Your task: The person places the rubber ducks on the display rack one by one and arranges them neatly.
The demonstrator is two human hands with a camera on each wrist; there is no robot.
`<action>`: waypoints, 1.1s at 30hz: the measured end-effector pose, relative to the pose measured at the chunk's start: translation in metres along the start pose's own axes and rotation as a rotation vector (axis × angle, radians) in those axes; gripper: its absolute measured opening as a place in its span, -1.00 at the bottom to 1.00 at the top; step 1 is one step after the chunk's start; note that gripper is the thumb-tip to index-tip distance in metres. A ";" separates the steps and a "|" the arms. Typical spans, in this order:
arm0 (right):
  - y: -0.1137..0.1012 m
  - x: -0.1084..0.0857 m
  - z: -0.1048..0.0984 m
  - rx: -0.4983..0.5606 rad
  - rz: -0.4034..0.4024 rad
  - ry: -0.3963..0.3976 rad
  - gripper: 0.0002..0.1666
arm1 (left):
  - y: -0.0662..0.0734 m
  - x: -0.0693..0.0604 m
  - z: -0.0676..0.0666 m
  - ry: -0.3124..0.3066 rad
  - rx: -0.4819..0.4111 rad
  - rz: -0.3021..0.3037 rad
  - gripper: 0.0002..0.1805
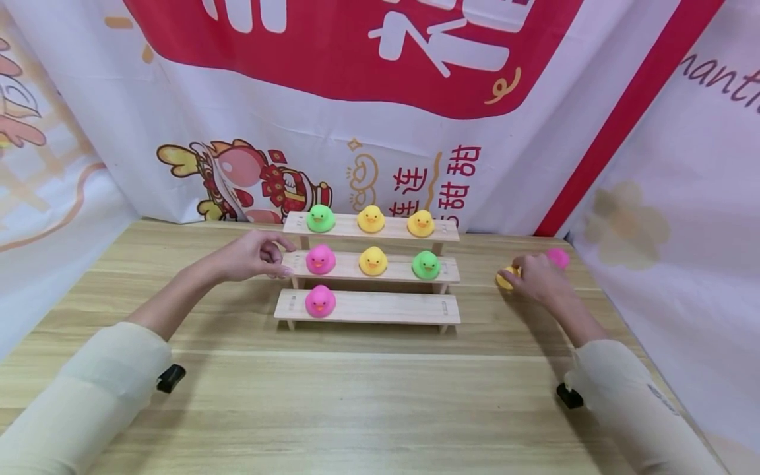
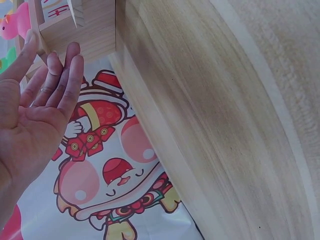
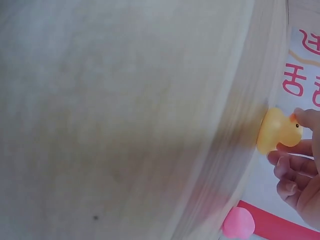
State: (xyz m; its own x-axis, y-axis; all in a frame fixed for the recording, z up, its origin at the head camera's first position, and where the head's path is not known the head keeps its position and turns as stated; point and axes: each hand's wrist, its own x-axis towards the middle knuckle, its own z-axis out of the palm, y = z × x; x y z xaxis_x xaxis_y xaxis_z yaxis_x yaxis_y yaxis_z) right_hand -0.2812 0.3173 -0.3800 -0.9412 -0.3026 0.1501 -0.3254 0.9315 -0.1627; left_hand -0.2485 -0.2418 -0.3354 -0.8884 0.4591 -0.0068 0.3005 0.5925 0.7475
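On the table stands a three-tier wooden stand [image 1: 392,311] with rubber ducks. My left hand [image 1: 255,256] is at the left end of its middle tier, beside a pink duck [image 1: 320,260]; in the left wrist view the fingers [image 2: 70,87] look loosely extended by the wood. Over at the far right, my right hand [image 1: 539,277] pinches a yellow rubber duck [image 3: 280,131] between thumb and fingers, low at the tabletop. Close to that hand is another pink duck [image 3: 238,222], partly hidden by it in the head view.
The top tier carries a green duck [image 1: 320,218] and two yellow ducks [image 1: 371,219]. Yellow [image 1: 373,262] and green [image 1: 426,265] ducks share the middle tier with the pink one. A pink duck [image 1: 320,301] sits at the bottom tier's left. A printed cloth [image 1: 356,119] hangs behind.
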 end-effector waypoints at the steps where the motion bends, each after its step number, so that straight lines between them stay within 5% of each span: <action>1: 0.001 0.000 0.000 0.014 0.000 0.000 -0.57 | 0.000 0.000 0.000 -0.001 0.002 0.003 -0.51; 14: 0.005 -0.003 0.007 0.223 -0.058 0.104 -0.68 | -0.001 0.000 0.000 -0.002 0.002 -0.005 -0.53; 33: -0.002 -0.003 0.001 0.241 -0.076 0.099 -0.64 | -0.001 0.001 0.000 -0.003 -0.002 -0.009 -0.52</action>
State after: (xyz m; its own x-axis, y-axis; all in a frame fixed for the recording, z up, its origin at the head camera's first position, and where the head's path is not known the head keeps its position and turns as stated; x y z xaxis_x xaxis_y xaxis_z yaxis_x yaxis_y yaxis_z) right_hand -0.2776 0.3161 -0.3812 -0.9039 -0.3374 0.2631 -0.4178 0.8286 -0.3726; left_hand -0.2498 -0.2417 -0.3364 -0.8898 0.4562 -0.0156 0.2921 0.5955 0.7484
